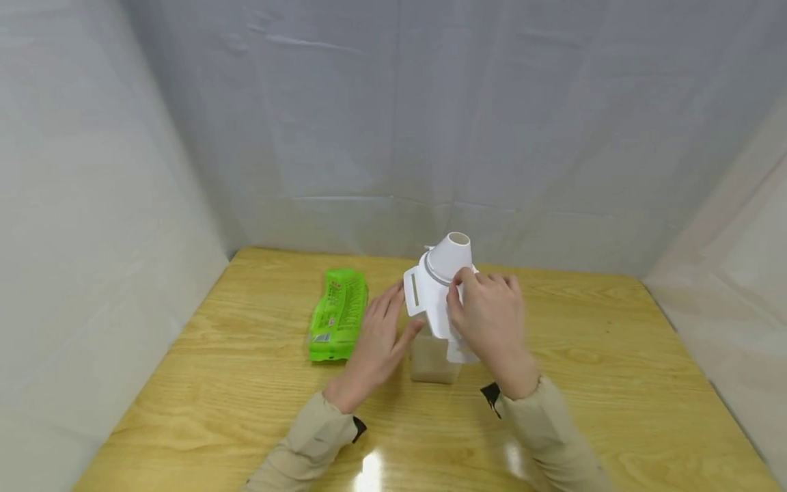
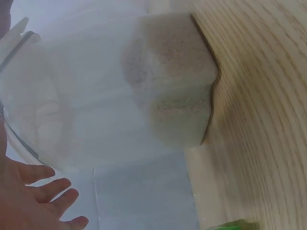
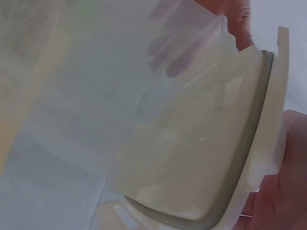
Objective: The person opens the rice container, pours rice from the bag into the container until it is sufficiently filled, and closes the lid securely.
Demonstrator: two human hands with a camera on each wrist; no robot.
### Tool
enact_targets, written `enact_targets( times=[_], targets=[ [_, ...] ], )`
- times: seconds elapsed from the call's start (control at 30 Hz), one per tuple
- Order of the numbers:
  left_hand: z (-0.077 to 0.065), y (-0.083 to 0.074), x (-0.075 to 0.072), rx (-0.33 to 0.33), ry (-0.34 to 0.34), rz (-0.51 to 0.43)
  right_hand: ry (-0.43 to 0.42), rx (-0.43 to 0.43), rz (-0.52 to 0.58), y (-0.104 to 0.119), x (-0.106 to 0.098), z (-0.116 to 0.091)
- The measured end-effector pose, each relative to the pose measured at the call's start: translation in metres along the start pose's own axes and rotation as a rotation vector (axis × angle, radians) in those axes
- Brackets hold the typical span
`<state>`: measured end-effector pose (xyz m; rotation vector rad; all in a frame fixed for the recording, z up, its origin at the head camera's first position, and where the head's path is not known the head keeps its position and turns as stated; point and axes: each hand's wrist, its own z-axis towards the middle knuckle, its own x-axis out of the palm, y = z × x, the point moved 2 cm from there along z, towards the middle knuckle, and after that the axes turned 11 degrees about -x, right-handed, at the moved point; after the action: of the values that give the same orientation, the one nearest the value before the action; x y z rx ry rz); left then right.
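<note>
A tall clear storage container (image 1: 433, 365) stands on the table, with pale brownish contents (image 2: 180, 52) at its bottom. On its top sits a white lid (image 1: 438, 301) with a cone-shaped spout, slotted side flaps and a grey seal (image 3: 256, 120). My right hand (image 1: 492, 318) pinches the lid's right side between thumb and curled fingers. At the container's left, my left hand (image 1: 382, 331) has its fingers extended and its thumb spread toward the lid. The left wrist view shows those fingers (image 2: 50, 194) loosely straight beside the lid's edge.
A green printed packet (image 1: 338, 314) lies on the wooden table (image 1: 233, 383) left of my left hand. Pale sheeting (image 1: 393, 137) hangs behind the table and along both sides.
</note>
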<state>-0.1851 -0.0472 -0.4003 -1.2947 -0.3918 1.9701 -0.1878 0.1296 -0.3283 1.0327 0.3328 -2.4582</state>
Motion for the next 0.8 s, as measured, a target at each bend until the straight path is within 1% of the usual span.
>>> enact_targets(
  times=[0.27,0.43,0.53,0.63,0.73,0.8],
  targets=[
    [0.0,0.005,0.002,-0.082,0.055,-0.016,0.031,0.002,-0.012,0.009,0.006,0.007],
    [0.0,0.007,0.002,-0.12,0.074,-0.018,0.059,0.01,0.031,0.009,0.009,0.006],
    [0.0,0.009,0.0,-0.141,0.091,-0.027,0.068,-0.002,0.088,0.007,0.008,0.004],
    [0.001,0.011,-0.001,-0.153,0.099,-0.028,0.04,-0.028,0.178,0.003,0.008,-0.001],
    [0.002,0.013,-0.002,-0.158,0.1,-0.019,0.002,-0.088,0.263,-0.005,0.01,-0.008],
    [0.002,0.014,-0.003,-0.168,0.104,-0.018,-0.017,-0.147,0.3,-0.011,0.012,-0.014]
  ],
)
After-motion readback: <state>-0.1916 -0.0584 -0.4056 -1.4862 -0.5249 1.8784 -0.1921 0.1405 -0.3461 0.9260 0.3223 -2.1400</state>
